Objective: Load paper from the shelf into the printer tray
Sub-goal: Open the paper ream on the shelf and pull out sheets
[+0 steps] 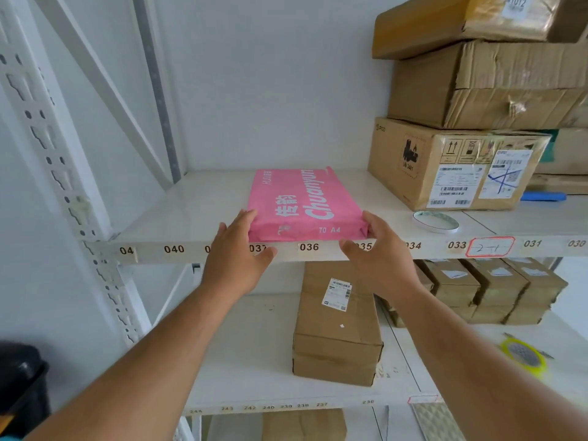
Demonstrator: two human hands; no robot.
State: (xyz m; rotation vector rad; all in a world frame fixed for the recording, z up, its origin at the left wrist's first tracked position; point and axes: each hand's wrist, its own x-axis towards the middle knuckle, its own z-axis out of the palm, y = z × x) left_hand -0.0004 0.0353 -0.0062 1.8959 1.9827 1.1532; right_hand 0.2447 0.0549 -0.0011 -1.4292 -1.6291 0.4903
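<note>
A pink wrapped ream of A4 paper (305, 205) lies flat on the upper white shelf (178, 214), its near end at the shelf's front edge. My left hand (238, 253) touches the ream's near left corner, fingers spread along its side and thumb under the shelf lip. At the near right corner is my right hand (378, 253), fingers curled against the pack and thumb below the edge. The ream rests on the shelf, not lifted. No printer or tray is in view.
Stacked cardboard boxes (455, 160) stand right of the ream, with a roll of tape (436, 221) in front. On the lower shelf are a tall brown box (337, 326) and several small boxes (490, 288). A perforated shelf upright (63, 186) runs down the left.
</note>
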